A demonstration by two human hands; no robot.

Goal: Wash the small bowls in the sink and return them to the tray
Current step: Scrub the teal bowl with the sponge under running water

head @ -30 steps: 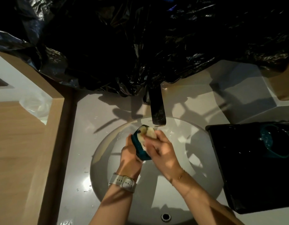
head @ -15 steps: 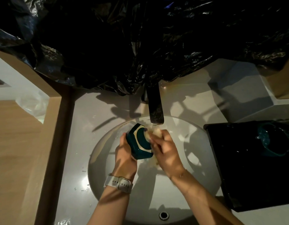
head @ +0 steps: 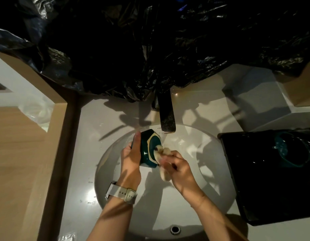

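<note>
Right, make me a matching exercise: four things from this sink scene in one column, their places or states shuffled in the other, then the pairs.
Things:
1. sponge
2. held bowl
3. second bowl
4. watch

Places or states:
A. on the black tray
B. on the left wrist
C. gripped by the left hand over the sink
D. held in the right hand, against a bowl

Pairs: 1-D, 2-C, 3-A, 4-B
</note>
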